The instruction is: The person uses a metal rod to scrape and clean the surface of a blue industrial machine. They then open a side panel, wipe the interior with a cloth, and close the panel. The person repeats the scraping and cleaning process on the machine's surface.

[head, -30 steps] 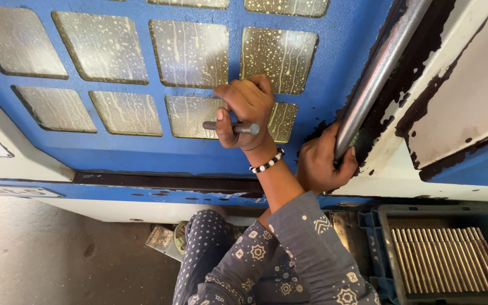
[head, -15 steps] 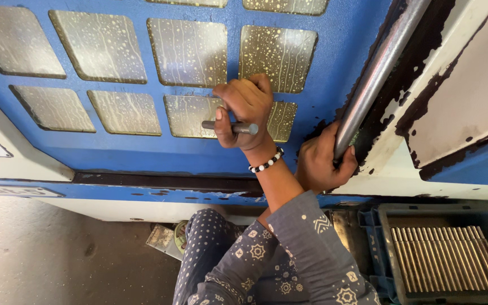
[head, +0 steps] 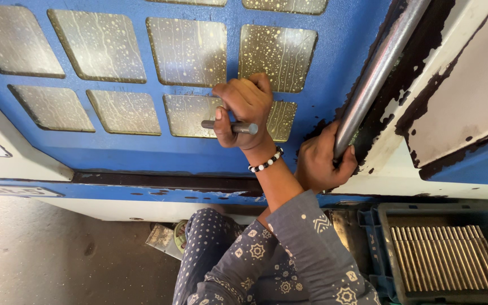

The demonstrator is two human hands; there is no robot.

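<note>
My left hand [head: 244,110] is closed around a short grey metal rod [head: 248,128], held level against the blue machine door [head: 142,152] in front of one of its spattered window panes [head: 187,116]. A black and white bead bracelet [head: 266,161] circles that wrist. My right hand [head: 320,161] grips the lower end of the long steel door handle bar [head: 377,68], which runs up to the top right. A patterned blue-grey sleeve [head: 306,243] covers the forearm below.
A dark tray [head: 388,248] at the bottom right holds several metal rods [head: 447,257] laid side by side. Blue crates [head: 371,226] stand beside it. The concrete floor [head: 40,254] lies at the lower left. The white machine panel [head: 470,96] with chipped paint is at the right.
</note>
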